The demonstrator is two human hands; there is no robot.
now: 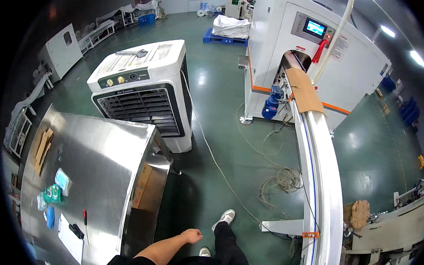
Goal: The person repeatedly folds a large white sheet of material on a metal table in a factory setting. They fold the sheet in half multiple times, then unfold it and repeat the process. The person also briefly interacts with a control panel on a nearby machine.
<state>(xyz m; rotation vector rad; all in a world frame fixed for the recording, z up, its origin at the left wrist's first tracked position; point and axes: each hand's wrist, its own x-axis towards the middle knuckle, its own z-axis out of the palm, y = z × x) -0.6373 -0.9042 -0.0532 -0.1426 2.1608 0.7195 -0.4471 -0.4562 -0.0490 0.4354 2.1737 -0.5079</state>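
My left hand [192, 235] hangs low in front of my body, over the green floor, with its fingers curled in. Nothing shows in it, and it touches nothing. To its left stands a steel table [101, 175], the thing nearest to it. On that table lie a red-handled screwdriver [85, 218], a clipboard with white paper [69, 240], a black tool [76, 231], a green roll-like item [53, 194] and a pale blue packet [63, 180]. My right hand is out of view.
An air cooler [142, 96] stands beyond the table, an adjustable wrench [131, 52] on top. A cable [211, 154] crosses the floor, with coiled hoses [281, 180] farther right. A long conveyor [321, 184] runs from a white machine [283, 22] along my right.
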